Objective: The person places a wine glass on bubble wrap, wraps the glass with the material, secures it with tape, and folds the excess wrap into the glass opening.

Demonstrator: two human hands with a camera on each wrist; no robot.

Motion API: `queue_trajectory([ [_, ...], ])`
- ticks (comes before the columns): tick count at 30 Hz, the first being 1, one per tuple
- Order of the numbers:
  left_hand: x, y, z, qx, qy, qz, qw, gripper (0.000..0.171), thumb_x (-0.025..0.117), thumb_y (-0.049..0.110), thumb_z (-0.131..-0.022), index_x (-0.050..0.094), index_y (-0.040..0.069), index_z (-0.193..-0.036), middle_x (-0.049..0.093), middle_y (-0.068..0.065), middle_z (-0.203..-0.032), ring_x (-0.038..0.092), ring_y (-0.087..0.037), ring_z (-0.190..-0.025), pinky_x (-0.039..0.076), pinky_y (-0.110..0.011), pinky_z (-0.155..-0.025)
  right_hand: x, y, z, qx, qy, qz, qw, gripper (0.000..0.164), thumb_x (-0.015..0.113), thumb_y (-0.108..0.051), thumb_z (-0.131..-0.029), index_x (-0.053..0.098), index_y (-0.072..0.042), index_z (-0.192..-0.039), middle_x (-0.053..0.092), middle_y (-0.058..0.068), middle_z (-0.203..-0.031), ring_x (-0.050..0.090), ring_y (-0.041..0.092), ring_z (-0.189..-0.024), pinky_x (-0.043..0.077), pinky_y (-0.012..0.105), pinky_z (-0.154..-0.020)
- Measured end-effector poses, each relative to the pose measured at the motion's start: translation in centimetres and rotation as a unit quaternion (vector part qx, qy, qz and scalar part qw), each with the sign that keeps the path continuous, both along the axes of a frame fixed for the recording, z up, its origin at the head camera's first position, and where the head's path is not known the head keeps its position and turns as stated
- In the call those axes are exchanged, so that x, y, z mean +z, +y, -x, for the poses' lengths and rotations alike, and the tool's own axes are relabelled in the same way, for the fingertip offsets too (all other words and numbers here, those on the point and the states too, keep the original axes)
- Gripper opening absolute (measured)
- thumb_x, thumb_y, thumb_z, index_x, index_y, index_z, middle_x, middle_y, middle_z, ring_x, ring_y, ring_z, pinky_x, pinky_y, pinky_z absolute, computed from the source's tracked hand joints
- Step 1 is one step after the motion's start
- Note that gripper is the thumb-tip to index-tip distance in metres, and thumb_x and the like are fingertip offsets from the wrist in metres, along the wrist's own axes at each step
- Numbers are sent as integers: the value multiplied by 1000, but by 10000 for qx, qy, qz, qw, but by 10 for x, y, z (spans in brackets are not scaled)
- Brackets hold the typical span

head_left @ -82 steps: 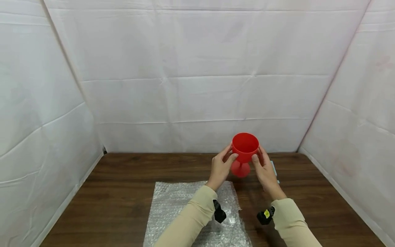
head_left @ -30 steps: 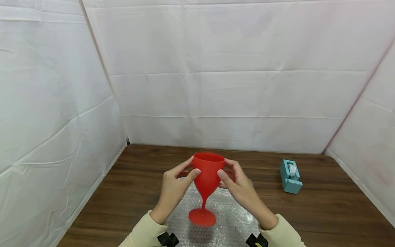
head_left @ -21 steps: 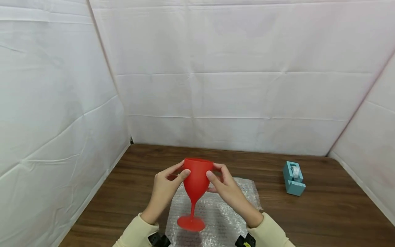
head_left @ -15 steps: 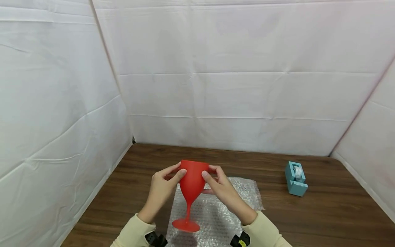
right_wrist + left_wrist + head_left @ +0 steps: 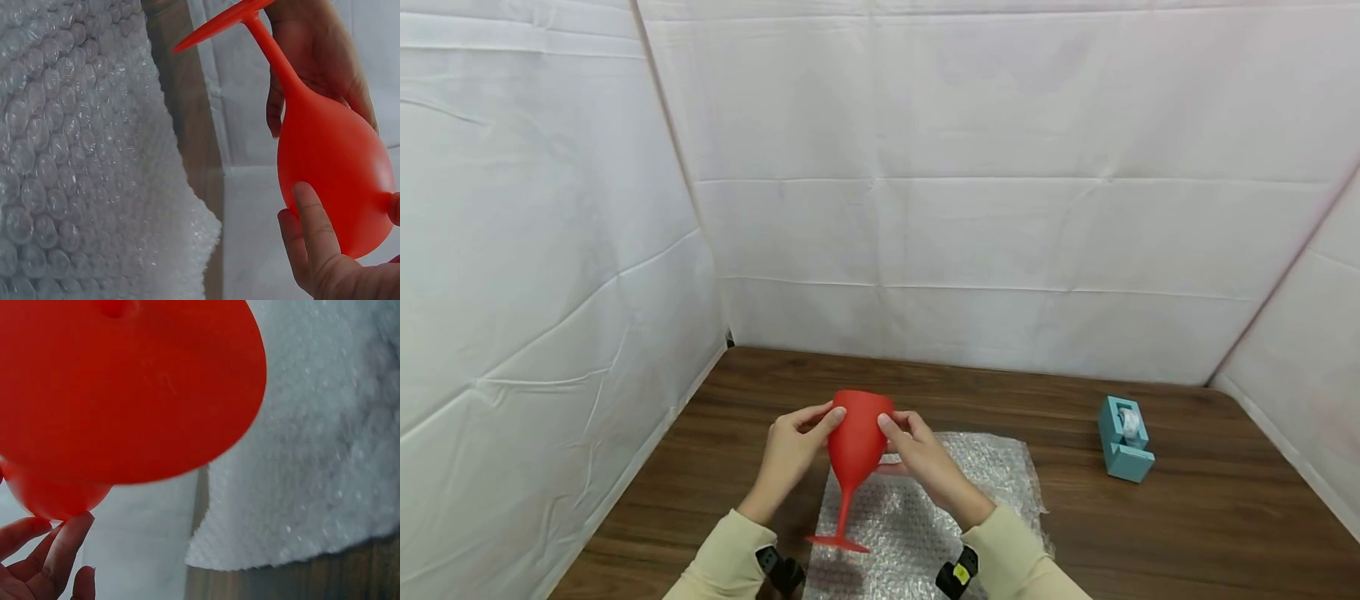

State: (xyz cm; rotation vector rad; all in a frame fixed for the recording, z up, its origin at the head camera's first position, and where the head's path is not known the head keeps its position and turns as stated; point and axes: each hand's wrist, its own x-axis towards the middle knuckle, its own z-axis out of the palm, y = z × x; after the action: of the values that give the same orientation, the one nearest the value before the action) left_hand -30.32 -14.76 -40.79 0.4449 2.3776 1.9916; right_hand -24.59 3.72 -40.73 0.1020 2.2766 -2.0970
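Goblet [image 5: 856, 437] was up in both hands, over the left side of the wrap [image 5: 1000, 487], leaning, rim to the right, foot [image 5: 838, 543] toward the worktop's [image 5: 677, 475] left edge. No contact between foot and wrap visible.

Left hand [image 5: 792, 448] pinched the bowl [image 5: 859, 442] on its left side just below the rim, thumb on the near face. Right hand [image 5: 923, 462] pinched the opposite side, thumb likewise in front. Hands apart across the bowl; couldn't tell whether fingertips met behind it. Stem [image 5: 845, 510] had no hand on it.

Handling, judged by look: light, probably moulded plastic, walls fairly stiff, perhaps giving a little if squeezed hard. Smooth skin, so could slip or roll under a loose grip. Stem looked thin, likely the weak spot; foot wide and flat, likely to swing or catch. Best hold: both sides of the bowl at its wide part, light even pressure, or one hand there and one steadying the foot. Lifting by the stem alone looked top-heavy.

Dispenser [image 5: 1123, 442] stood well apart, toward the worktop's far right corner, untouched.
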Motion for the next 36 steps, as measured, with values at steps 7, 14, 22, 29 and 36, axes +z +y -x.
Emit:
queue_trajectory([
  [7, -13, -3, 5, 19, -162, 259, 9995, 47, 71, 36, -86, 68, 3, -118, 72, -18, -103, 70, -18, -74, 58, -41, -74, -12, -4, 4, 20, -214, 151, 9997, 68, 52, -45, -96, 31, 5, -137, 43, 24, -131, 63, 23, -98, 54, 47, -84],
  [14, -21, -6, 7, 49, -226, 483, 9986, 48, 71, 39, -86, 69, 1, -115, 71, -18, -104, 69, -16, -75, 57, -39, -72, -22, -7, 6, 71, -376, 151, 9992, 71, 52, -48, -96, 32, 7, -136, 45, 25, -130, 65, 23, -95, 56, 42, -81],
  [22, -27, -11, 8, 35, -342, 597, 9976, 46, 71, 38, -86, 71, -1, -110, 72, -18, -99, 69, -16, -66, 57, -41, -72, -31, -13, 6, 103, -420, 417, 9982, 63, 51, -44, -97, 35, 7, -130, 46, 24, -126, 65, 21, -90, 58, 38, -77],
  [29, -35, -15, 8, 12, -411, 853, 9955, 43, 70, 39, -86, 73, 1, -106, 73, -13, -90, 66, -15, -62, 54, -31, -63, -42, -15, 5, 133, -569, 498, 9970, 57, 51, -46, -97, 38, 4, -122, 51, 22, -120, 64, 17, -85, 58, 38, -76],
  [36, -44, -17, 9, 5, -492, 1031, 9935, 40, 69, 39, -86, 74, 3, -102, 72, -7, -78, 65, -22, -58, 47, -26, -57, -49, -16, 4, 92, -752, 493, 9959, 52, 51, -46, -97, 41, 2, -116, 57, 19, -110, 65, 16, -80, 58, 35, -74],
])
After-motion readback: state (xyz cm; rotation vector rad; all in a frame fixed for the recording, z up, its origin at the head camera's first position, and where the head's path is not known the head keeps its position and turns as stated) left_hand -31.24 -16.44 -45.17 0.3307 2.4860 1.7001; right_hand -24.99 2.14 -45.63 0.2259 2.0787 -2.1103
